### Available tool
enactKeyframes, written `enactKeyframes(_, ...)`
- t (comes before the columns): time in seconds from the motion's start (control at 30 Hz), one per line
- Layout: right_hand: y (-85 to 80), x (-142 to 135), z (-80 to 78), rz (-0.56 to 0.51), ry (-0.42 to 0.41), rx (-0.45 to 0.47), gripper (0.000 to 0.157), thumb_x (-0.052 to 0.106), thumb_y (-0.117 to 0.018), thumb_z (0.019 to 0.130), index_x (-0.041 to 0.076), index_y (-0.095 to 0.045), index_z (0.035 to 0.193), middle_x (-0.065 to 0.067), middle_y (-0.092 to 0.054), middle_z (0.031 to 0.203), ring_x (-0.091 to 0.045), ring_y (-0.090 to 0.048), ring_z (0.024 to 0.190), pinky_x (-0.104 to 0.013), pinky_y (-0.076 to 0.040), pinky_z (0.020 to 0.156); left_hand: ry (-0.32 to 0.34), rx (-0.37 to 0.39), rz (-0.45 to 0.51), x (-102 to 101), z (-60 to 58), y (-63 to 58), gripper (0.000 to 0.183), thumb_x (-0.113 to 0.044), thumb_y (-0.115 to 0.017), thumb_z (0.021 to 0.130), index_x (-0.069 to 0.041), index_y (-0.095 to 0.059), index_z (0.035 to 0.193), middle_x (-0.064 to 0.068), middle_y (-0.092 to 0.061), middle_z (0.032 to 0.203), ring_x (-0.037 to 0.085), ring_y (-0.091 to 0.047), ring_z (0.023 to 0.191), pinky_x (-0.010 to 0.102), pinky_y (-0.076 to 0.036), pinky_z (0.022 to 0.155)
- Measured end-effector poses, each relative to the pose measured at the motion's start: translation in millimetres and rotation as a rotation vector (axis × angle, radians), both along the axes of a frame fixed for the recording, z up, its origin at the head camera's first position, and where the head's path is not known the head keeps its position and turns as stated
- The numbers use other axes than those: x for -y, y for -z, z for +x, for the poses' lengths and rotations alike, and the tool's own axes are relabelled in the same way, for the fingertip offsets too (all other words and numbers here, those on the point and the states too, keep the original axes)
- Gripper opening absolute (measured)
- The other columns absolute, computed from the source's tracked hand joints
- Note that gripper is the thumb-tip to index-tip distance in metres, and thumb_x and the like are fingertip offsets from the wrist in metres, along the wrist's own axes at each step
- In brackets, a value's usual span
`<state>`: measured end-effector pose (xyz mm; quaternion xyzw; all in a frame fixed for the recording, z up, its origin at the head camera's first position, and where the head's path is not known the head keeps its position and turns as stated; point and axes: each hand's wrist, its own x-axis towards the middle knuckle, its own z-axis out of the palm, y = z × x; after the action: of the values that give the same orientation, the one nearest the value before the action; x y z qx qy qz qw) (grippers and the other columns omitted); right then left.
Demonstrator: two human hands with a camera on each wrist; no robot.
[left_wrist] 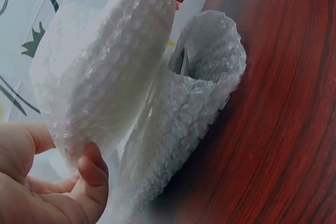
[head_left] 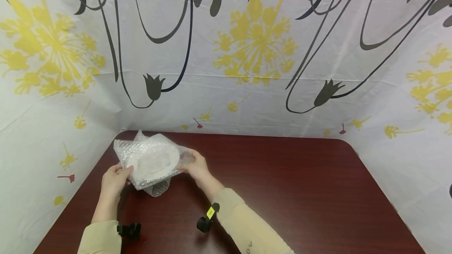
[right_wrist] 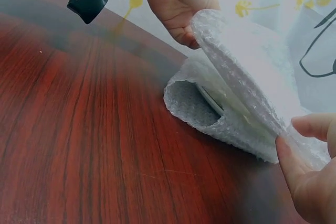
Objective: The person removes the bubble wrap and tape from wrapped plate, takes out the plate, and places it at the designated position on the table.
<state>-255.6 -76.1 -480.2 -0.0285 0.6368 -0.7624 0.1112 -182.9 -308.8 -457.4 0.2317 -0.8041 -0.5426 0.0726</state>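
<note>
A round white plate (head_left: 153, 162) in clear bubble wrap is held up, tilted, at the far left of the table. My left hand (head_left: 113, 183) grips its left edge, thumb on the upper face. At the opposite edge, my right hand (head_left: 197, 167) pinches the wrap between thumb and fingers. Beneath the plate lies a second bubble-wrap bundle (left_wrist: 210, 45), mostly hidden in the head view. Its open end faces the near side, and the right wrist view shows a thin, pale curved rim (right_wrist: 210, 99) inside it.
The dark red wooden table (head_left: 300, 191) extends to the right, with rounded far corners. A white cloth (head_left: 212, 105) printed with yellow and grey flowers hangs behind it and along both sides. Small black cameras (head_left: 204, 224) sit on both wrists.
</note>
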Motion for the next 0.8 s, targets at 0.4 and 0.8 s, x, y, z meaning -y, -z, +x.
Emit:
enactKeyframes(0.4,-2.6,-11,-0.9,0.008,0.041,-0.026,0.061,-0.013,-0.074,0.07,0.001,-0.057,0.127,-0.012,-0.06,0.112,-0.018,-0.062,0.083,-0.032,-0.056,0.069,-0.01,-0.065,-0.012,-11,0.4,1.8,0.058,-0.017,-0.059,0.095,0.018,-0.035,0.134,0.022,-0.061,0.099,0.011,-0.053,0.055,0.027,-0.05,0.055)
enactKeyframes(0.8,-7.1,-24,-1.7,0.043,0.072,-0.068,0.058,-0.009,-0.078,0.07,0.005,-0.06,0.123,-0.008,-0.064,0.107,-0.016,-0.061,0.084,-0.029,-0.055,0.066,0.023,-0.095,-0.021,-25,2.3,-6.0,0.06,-0.018,-0.058,0.096,0.018,-0.032,0.136,0.026,-0.058,0.103,0.011,-0.055,0.057,0.028,-0.051,0.056)
